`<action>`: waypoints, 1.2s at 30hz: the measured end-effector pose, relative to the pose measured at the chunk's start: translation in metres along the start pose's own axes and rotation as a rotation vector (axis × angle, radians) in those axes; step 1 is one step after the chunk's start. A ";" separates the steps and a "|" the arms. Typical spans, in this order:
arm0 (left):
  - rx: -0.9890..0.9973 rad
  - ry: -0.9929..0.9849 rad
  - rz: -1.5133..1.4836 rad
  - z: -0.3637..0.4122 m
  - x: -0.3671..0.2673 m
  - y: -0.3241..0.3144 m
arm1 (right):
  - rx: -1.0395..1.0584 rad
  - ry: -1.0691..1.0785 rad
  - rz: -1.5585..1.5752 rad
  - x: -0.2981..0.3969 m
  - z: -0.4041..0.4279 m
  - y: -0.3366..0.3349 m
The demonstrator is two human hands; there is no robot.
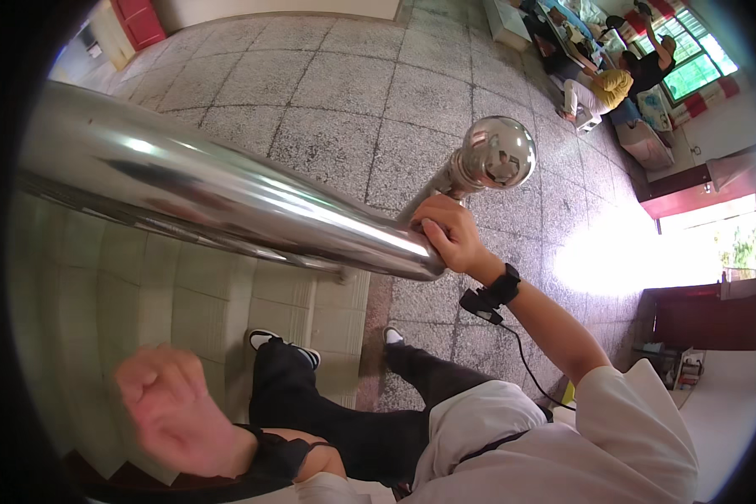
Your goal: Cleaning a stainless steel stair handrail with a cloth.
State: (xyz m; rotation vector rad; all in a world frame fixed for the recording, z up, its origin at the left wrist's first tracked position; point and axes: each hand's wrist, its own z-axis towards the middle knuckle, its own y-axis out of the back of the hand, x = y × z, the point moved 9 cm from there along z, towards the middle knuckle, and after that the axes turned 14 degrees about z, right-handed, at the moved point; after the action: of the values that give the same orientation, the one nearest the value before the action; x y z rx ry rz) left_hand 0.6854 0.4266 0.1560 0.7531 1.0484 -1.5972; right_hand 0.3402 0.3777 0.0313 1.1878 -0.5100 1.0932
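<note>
My right hand (450,233) is closed around the end of a thick polished steel handrail (258,195), beside a post topped with a shiny metal ball (501,152). A black strap with a small device and a cable (520,346) is on that wrist. Lower left, my left hand (167,409) is raised near the camera, slightly blurred, fingers curled and nothing seen in it; black material wraps its wrist. One shoe (283,346) is on a tiled stair, the other (392,336) on the speckled floor by the stair edge.
Pale tiled stairs (201,309) descend or rise at the left; which is unclear. Speckled stone floor (340,82) spreads ahead. Two people, one seated in yellow (611,88), are by a cluttered table at the upper right. Bright light enters through a doorway (699,239) at the right.
</note>
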 end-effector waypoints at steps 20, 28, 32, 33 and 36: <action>-0.109 0.084 0.294 -0.015 0.024 -0.023 | -0.053 -0.394 0.217 -0.009 -0.018 0.007; -0.189 0.116 0.285 -0.033 0.027 -0.004 | 0.428 -0.850 0.349 -0.024 0.017 -0.034; -0.207 0.051 0.240 -0.031 0.014 0.002 | 0.529 -0.842 0.557 -0.003 0.029 -0.048; -0.251 0.047 0.212 -0.033 0.008 0.006 | 0.427 -0.822 0.658 -0.005 0.032 -0.056; -0.122 0.057 0.219 -0.029 0.013 -0.016 | 0.463 -0.802 0.589 -0.028 0.035 -0.051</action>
State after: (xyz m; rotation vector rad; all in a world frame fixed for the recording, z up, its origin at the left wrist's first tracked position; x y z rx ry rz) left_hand 0.6657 0.4484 0.1363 0.8057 1.0561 -1.3207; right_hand 0.3803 0.3351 -0.0040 1.9702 -1.3376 1.2316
